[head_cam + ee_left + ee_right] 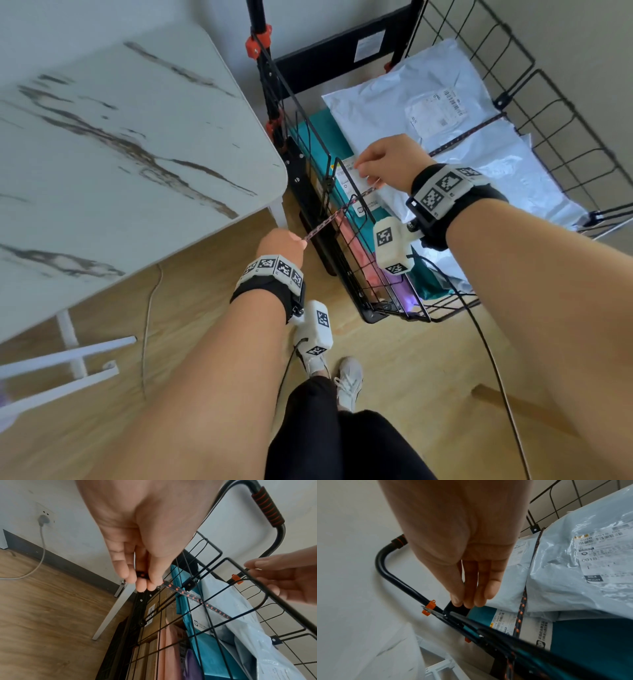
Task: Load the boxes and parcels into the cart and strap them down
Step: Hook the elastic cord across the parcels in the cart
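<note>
Pinching the end of a black bungee cord (325, 224) flecked with orange, the person's left hand (282, 247) sits at lower centre of the head view, outside the near wall of the black wire cart (561, 113). In the left wrist view the thumb and fingertips (142, 584) are pressed together round the cord's dark end piece. The cord is drawn straight, its long axis running diagonally from lower left to upper right: through the cart's mesh, across a teal parcel (318, 137) and over the white plastic mailers (428, 102) toward the cart's far wall. The right hand (388, 162) is above the parcels at centre frame, fingers straight and close together, tips near the cord; whether they touch it cannot be told. A marble-patterned table (120, 137) fills the upper left.
</note>
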Demonstrator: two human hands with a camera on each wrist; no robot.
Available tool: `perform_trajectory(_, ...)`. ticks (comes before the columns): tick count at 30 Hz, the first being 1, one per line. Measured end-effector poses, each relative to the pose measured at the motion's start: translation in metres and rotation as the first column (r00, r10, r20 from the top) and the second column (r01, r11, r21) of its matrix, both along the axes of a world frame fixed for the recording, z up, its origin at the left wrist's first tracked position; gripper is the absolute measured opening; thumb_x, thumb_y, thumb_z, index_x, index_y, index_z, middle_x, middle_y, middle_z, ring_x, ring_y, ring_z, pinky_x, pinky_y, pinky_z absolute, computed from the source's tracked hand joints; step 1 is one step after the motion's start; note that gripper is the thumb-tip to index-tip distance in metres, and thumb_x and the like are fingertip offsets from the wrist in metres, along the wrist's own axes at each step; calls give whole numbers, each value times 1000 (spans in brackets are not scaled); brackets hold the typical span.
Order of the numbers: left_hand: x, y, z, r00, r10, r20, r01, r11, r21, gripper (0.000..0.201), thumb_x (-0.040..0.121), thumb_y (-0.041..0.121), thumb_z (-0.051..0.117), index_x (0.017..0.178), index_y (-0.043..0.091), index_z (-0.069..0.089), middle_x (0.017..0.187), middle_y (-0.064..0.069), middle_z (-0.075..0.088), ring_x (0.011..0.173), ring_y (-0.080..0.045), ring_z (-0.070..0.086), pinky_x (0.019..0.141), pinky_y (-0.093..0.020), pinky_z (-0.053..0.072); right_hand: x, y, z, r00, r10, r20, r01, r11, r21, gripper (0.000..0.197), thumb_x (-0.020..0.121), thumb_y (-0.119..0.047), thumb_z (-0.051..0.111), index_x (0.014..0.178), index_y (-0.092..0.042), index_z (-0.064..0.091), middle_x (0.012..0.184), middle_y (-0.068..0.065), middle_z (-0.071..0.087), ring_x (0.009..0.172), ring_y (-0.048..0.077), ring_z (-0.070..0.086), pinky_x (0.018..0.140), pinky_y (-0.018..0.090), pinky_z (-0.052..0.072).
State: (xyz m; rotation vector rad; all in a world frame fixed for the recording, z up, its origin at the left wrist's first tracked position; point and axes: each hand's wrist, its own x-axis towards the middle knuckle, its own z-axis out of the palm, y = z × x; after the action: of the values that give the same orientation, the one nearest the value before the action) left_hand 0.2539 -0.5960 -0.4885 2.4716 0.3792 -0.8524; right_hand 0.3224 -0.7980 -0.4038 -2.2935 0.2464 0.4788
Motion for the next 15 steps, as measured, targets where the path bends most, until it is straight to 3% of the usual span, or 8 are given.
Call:
perform_trajectory(4, -21, 9, 9, 995, 97, 32, -93, 991, -97, 26, 92, 23, 52, 103, 12, 73, 103, -9, 72, 99, -27, 67, 88, -37, 54, -23, 15, 7, 995, -37, 88, 32, 998, 57, 11, 87, -9, 62, 90, -13, 72, 89, 7, 73, 72, 13, 65, 76, 29, 59)
perform_trajectory(7, -33, 19, 13, 992, 126, 29, -120, 982, -145, 26, 91, 21, 52, 103, 10, 73, 104, -11, 72, 99, -28, 67, 87, -37, 54, -44, 29, 5, 990, -81, 118, 69, 992, 107, 12, 85, -9, 62, 88, -14, 72, 87, 5, 73, 67, 11, 65, 70, 23, 59)
perform_trajectory(12, -40, 35, 8, 997, 74, 5, -71, 971, -230, 25, 93, 15, 51, 106, 8, 71, 105, -9, 72, 101, -25, 67, 78, -27, 48, -72, 60, -6, 978, -183, 99, 167, 974, 153, 14, 86, -9, 60, 86, -15, 72, 73, 2, 71, 61, 8, 65, 63, 16, 56)
perform_trajectory(15, -33, 44, 1, 1000, -12, -23, 6, 969, -246, 24, 93, 17, 52, 104, 8, 72, 104, -8, 72, 101, -25, 67, 81, -28, 48, -84, 76, -18, 976, -205, 72, 200, 978, 67, 13, 90, -13, 59, 90, -17, 72, 70, -5, 68, 59, 4, 62, 58, 13, 52)
